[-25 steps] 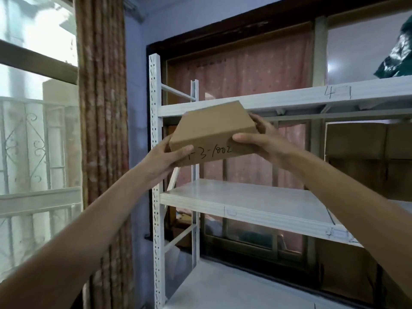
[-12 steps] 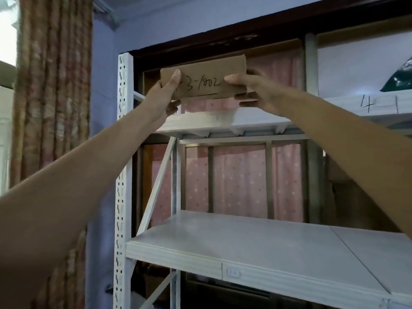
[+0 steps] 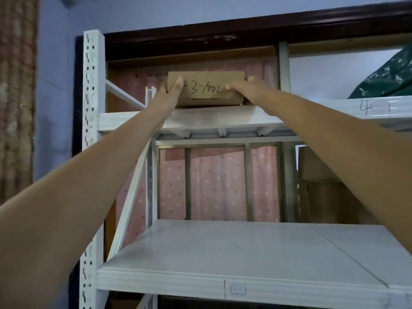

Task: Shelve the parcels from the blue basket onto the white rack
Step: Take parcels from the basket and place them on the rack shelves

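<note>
- Your left hand (image 3: 170,94) grips the left end of the cardboard parcel (image 3: 206,89), thumb laid over its front face and the other fingers hidden behind or under it.
- Your right hand (image 3: 247,90) clasps the parcel's right end, fingertips pressed on the front face beside the handwriting.
- The parcel sits at the upper shelf (image 3: 223,118) of the white rack (image 3: 92,152), its bottom edge right at the shelf's front lip; you cannot tell whether its full weight rests there.
- Black marker on the parcel's front reads "3-1002", with your left thumb covering whatever comes first.
- The parcel stands level, long side facing you, near the left half of the shelf.
- Further right on the same shelf lies a dark green bag (image 3: 388,79), well apart from the parcel.
- The shelf edge below that bag carries a handwritten "4".
- The lower shelf (image 3: 234,259) below shows a bare white surface.
- Brown cartons (image 3: 323,186) stand at the right behind the rack, and a pink dotted curtain (image 3: 218,184) hangs behind it.
</note>
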A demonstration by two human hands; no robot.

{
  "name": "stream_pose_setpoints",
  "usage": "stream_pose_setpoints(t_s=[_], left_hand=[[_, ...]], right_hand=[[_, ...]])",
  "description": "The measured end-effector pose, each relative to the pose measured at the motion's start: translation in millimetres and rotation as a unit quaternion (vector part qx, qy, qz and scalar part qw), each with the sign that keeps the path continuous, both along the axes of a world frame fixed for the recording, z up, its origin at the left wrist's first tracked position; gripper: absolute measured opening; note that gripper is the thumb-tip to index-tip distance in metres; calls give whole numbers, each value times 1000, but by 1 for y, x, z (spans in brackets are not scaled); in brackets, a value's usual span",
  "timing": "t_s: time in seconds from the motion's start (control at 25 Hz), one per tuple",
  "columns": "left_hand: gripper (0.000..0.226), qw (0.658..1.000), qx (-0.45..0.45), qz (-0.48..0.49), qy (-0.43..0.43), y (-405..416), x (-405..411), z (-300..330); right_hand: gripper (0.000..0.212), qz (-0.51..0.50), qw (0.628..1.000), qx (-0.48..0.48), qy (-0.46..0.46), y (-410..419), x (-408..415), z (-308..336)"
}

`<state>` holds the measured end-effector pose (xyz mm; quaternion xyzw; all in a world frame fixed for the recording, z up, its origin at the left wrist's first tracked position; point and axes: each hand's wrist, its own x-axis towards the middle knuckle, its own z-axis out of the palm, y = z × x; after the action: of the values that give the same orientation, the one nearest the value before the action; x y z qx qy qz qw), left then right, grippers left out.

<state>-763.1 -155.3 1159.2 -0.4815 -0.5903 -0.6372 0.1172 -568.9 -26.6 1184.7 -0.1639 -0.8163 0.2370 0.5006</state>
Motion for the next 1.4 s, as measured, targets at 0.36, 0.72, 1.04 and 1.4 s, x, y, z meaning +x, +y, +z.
stream_pose_setpoints(t_s=[0.36,0.72,1.04,1.4], left_hand=[[77,1000,-24,15,-6,22,-15,-1],[63,995,-73,60,19,12,-14,0],[45,989,116,90,13,-7,-5,-47],[31,990,89,14,113,17,94,-157]], right_hand=[[41,-66,996,20,-50,-4,-7,-3],[44,-82,995,36,-45,-14,-9,-11],[60,-188,970,121,95,-28,-9,-64],[59,-234,967,93,22,-12,98,-189]])
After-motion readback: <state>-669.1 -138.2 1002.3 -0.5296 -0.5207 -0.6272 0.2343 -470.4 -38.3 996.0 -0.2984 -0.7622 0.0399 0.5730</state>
